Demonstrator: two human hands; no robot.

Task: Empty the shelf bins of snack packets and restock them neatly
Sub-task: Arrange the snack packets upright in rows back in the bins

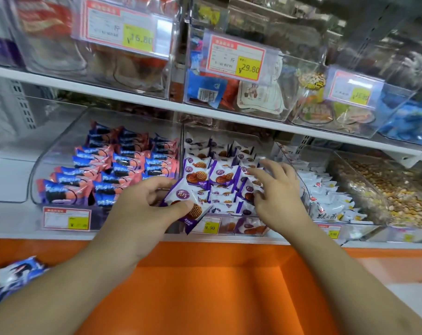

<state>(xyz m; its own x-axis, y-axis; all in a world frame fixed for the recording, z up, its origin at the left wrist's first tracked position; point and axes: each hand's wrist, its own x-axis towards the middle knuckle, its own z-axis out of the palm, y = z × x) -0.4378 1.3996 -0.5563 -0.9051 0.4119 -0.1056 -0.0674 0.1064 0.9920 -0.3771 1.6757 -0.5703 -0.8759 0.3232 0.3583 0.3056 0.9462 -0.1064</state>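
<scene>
Restock phase, middle bin (299, 175). Left hand (142, 204) pinching one purple-and-white packet (188, 201), thumb on its front face, other fingers curled behind. Packet sits at the bin's front lip, tilted, long axis running from the left fingers down and right toward the price tag (210, 227).

Right hand (275, 189) empty, fingers spread and lightly bent, fingertips (253, 174) resting on or just above the packed packets (219, 175) at the bin's right side. Contact vs hover: cannot tell, motion blur.

Key relation: held packet lies just left of the right fingertips, nearly touching the front row. Open slot looks to be directly beyond the left fingers, up and right, between the two hands. Left hand nearer, already holding; right hand placed to steady neighbours.

Judgement: needs rotating upright to match the standing rows before dropping in. Risk: knocking the front row flat.

Left of the left fingers: bin of blue-and-pink packets (123, 165), already in tidy rows. Right of the right fingers: bin of white packets (330, 201). Loose packets (14, 276) near the left forearm, on the orange ledge (205, 274).
</scene>
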